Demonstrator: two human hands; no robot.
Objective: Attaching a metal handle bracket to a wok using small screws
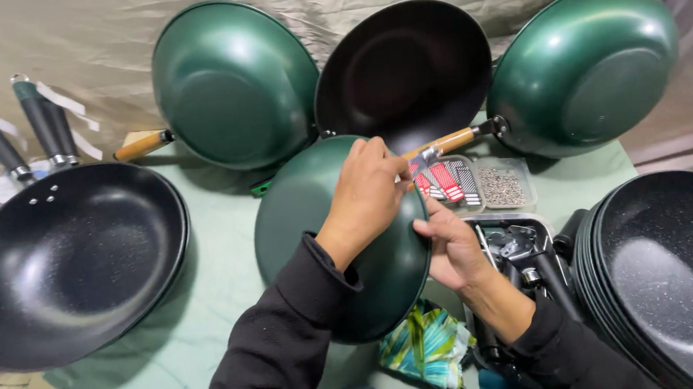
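Note:
A green wok stands on edge in front of me, its outer side facing me. My left hand lies over its upper rim, fingers curled at the top right edge. My right hand grips the rim on the right side from behind. A wooden handle with a metal end sticks out just above my left fingers; whether it is fixed to this wok I cannot tell.
Three woks lean against the back cloth: green, black inside, green. A black pan with dark handles lies left, stacked black pans right. A clear box of small parts and a tray of metal pieces sit behind my right hand.

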